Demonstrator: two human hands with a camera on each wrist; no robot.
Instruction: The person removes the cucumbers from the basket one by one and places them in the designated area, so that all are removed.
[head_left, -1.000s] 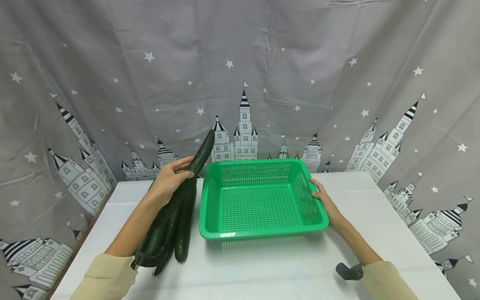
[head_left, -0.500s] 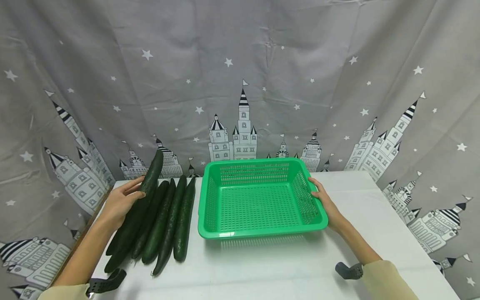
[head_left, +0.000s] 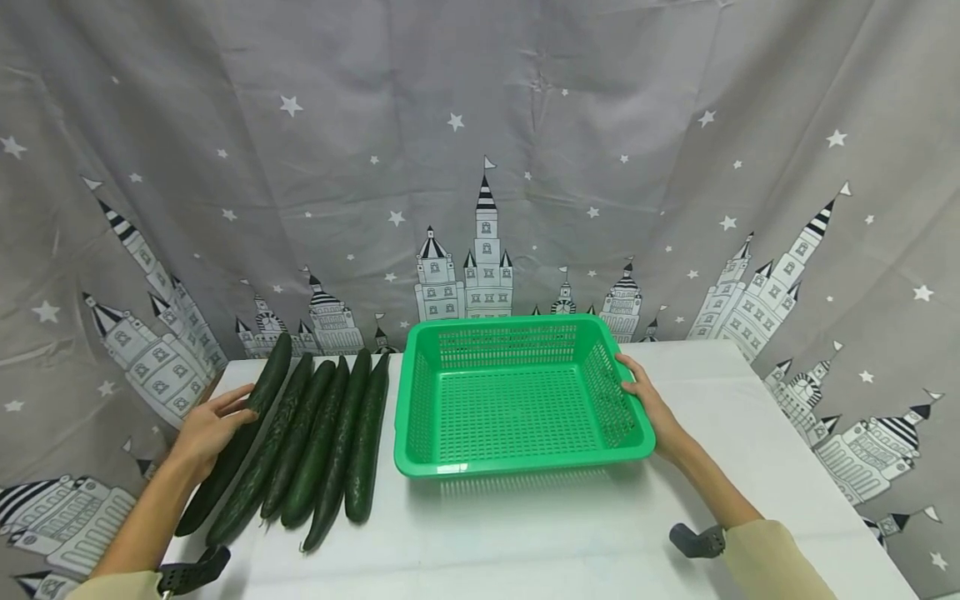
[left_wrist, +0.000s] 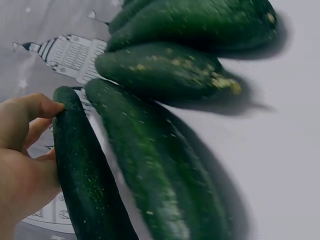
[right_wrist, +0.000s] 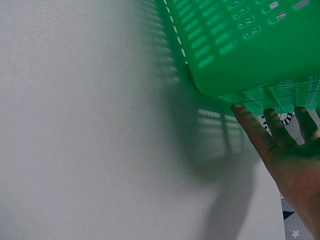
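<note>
My left hand (head_left: 202, 433) holds the leftmost dark green cucumber (head_left: 225, 467), thumb and fingertips at its sides. In the left wrist view this cucumber (left_wrist: 85, 175) lies close along another cucumber (left_wrist: 145, 160), its lower end cut off by the frame. Several more cucumbers (head_left: 318, 450) lie side by side to its right, lengthwise on the table. My right hand (head_left: 652, 408) grips the right rim of a green plastic basket (head_left: 525, 468). In the right wrist view, fingers (right_wrist: 255, 132) reach straight to the basket's outer wall; the thumb is hidden there. Nothing lies in the basket.
A white-covered table (head_left: 525, 542) carries everything. Behind it hangs a grey curtain (head_left: 337, 108) printed with castles and stars. Dark wrist straps with camera mounts (head_left: 197, 573) sit on both forearms. The table's left edge runs close beside the left forearm.
My left hand has moved left and down with the cucumber, from over the row to its left end. The other cucumbers now show uncovered. The right hand and basket have stayed nearly still.
</note>
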